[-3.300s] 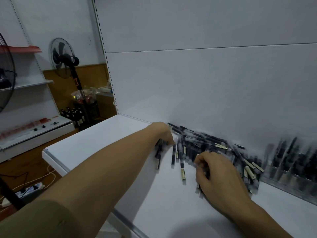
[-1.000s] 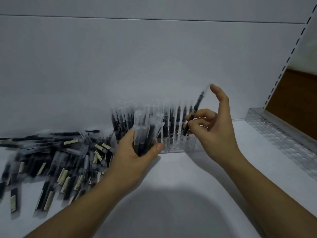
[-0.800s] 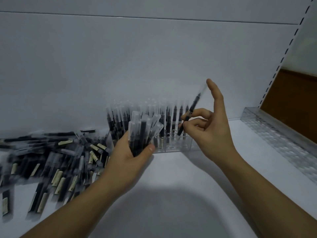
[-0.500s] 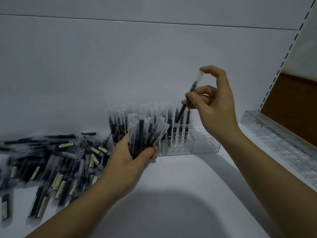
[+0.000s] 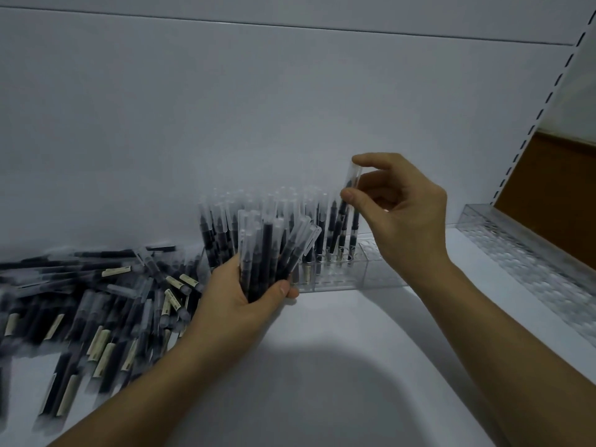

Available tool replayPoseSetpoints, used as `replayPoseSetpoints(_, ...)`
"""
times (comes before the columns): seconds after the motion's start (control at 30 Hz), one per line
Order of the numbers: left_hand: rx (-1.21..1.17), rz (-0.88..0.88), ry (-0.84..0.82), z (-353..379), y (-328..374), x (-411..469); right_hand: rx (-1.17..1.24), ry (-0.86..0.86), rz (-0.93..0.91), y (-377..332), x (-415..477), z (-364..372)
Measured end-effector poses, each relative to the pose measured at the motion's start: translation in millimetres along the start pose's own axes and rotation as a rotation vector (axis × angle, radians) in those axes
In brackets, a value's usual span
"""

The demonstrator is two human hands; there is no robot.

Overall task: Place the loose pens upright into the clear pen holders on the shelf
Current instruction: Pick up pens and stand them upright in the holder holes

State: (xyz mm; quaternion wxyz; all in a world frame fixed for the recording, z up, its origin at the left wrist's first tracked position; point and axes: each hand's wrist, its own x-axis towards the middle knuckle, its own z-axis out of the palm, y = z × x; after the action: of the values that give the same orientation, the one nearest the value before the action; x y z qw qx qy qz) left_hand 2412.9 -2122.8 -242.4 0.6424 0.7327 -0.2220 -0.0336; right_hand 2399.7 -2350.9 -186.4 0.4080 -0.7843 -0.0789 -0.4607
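Nearest me, my left grip (image 5: 238, 304) is clenched around a bundle of black pens with clear caps (image 5: 267, 253), held upright just above the white shelf (image 5: 338, 366), as it was a moment ago. Beyond it, my right grip (image 5: 400, 214) pinches a single black pen with a clear cap (image 5: 354, 217), forefinger on its top and thumb at its side. Half a second ago that pen was slanted and higher. Now it is upright, and its lower end is down at the right edge of the standing rows in the clear plastic pen holder (image 5: 371, 272). I cannot tell whether the tip has entered a cell yet. I judge this pen is nearly seated, and the bundle is my supply for the open cells to its right. To my left a large pile of loose black pens with pale labels (image 5: 96, 301) lies flat on the shelf, so most of the job remains. A second long clear holder (image 5: 532, 262) runs along the shelf's right edge. Behind everything stands the plain white back panel (image 5: 258, 108), with a slotted white upright (image 5: 541, 101) and a brown wooden wall panel (image 5: 554, 175) at far right.
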Motion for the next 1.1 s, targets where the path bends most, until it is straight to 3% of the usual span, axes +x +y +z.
replayPoseSetpoints(0.2, 0.038, 0.001, -0.001, 1.3, 3.7, -1.6, -0.189, -0.047, -0.132, 2.4, -3.0, 5.3)
replayPoseSetpoints(0.57, -0.080, -0.159, -0.011, 2.5, 8.6, -4.2, -0.268, -0.076, -0.121, 0.8, -10.7, 8.1)
replayPoseSetpoints(0.8, 0.025, -0.108, 0.004, 3.4, 13.2, -5.3, -0.369, -0.033, -0.181, -1.2, -18.2, 7.0)
replayPoseSetpoints(0.9, 0.036, -0.114, 0.004, 3.3, 18.0, -5.2, -0.143, -0.032, -0.143, -12.7, -25.7, 8.0)
replayPoseSetpoints(1.0, 0.053, -0.097, 0.005, 3.4, 21.2, -5.8, 0.130, -0.184, 0.035, -23.1, -33.7, 13.6)
replayPoseSetpoints(1.1, 0.065, -0.091, 0.000, 3.7, 23.1, -7.1, 0.203, -0.314, 0.117, -23.8, -39.2, 18.6)
